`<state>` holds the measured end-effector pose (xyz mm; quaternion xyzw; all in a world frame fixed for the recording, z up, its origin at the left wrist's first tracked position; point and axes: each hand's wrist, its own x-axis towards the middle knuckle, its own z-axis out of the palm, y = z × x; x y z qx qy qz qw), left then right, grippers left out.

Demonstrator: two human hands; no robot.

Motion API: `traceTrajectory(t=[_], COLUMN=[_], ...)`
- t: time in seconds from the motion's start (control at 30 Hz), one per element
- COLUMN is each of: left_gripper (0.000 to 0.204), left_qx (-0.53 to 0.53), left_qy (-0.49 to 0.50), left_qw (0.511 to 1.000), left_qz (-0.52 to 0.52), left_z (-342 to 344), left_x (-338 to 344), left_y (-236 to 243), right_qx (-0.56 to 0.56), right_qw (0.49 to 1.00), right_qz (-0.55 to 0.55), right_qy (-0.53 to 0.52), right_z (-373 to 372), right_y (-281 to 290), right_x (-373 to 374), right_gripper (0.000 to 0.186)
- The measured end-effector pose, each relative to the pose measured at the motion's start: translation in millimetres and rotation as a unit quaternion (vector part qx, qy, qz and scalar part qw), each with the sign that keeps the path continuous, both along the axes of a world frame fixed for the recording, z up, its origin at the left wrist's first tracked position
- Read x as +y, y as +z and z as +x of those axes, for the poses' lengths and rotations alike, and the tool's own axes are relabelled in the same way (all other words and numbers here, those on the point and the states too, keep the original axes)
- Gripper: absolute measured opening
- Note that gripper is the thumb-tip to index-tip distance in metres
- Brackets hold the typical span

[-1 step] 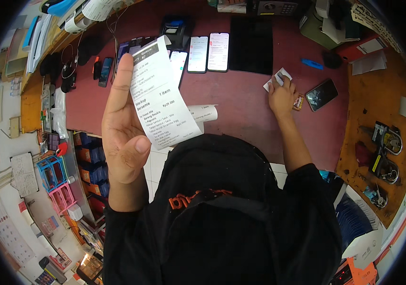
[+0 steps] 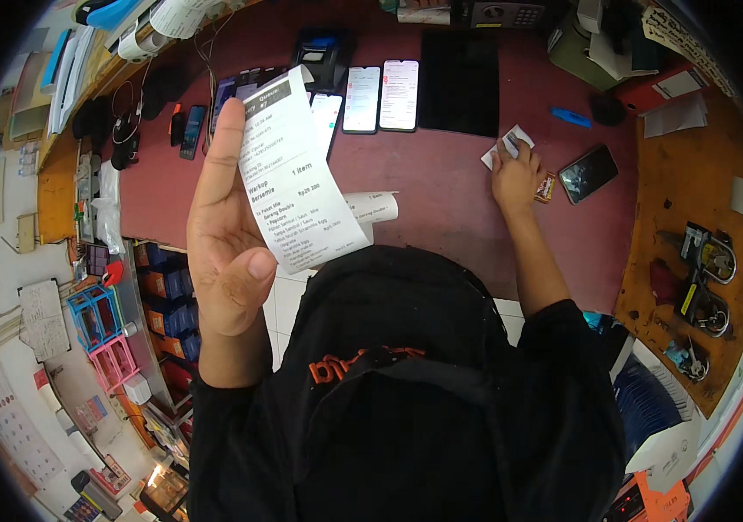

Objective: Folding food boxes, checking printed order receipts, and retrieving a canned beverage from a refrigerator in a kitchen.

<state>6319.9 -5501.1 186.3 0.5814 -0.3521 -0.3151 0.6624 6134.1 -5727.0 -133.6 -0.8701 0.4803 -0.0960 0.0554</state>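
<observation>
Raised at the left of the desk, my left hand (image 2: 219,252) grips a long printed receipt (image 2: 302,187) between thumb and fingers. The strip curls slightly and its printed side faces up. Behind its lower part, a second curled paper slip (image 2: 376,209) shows in part. My right hand (image 2: 517,178) lies on the desk with curled fingers over a folded piece of white paper (image 2: 519,137). Touching or close beside that hand is a small red and yellow packet (image 2: 546,187). A dark smartphone (image 2: 589,174) lies to its right.
Lit phones (image 2: 399,94) and a black tablet (image 2: 459,83) lie across the dark red desk (image 2: 441,174). A black device (image 2: 321,59) stands behind them. Cables hang at the far left. Padlocks with keys (image 2: 712,313) rest on the wooden surface at right.
</observation>
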Motion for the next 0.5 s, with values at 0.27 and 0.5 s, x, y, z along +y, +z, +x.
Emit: traceTrajectory(t=[0.27, 0.5], left_gripper=[0.102, 0.102], left_qx=[-0.001, 0.002], left_qy=[-0.011, -0.01], left_qw=[1.0, 1.0], left_qz=[0.004, 0.004], left_z=[0.7, -2.1], left_x=[1.1, 0.7], left_y=[-4.3, -5.4], right_qx=[-0.02, -0.013], right_qw=[0.998, 0.998], right_qz=[0.029, 0.039], right_qy=[-0.048, -0.045], right_z=[7.4, 11.3], right_y=[6.0, 8.9], right_x=[-9.0, -13.6], right_gripper=[0.047, 0.047])
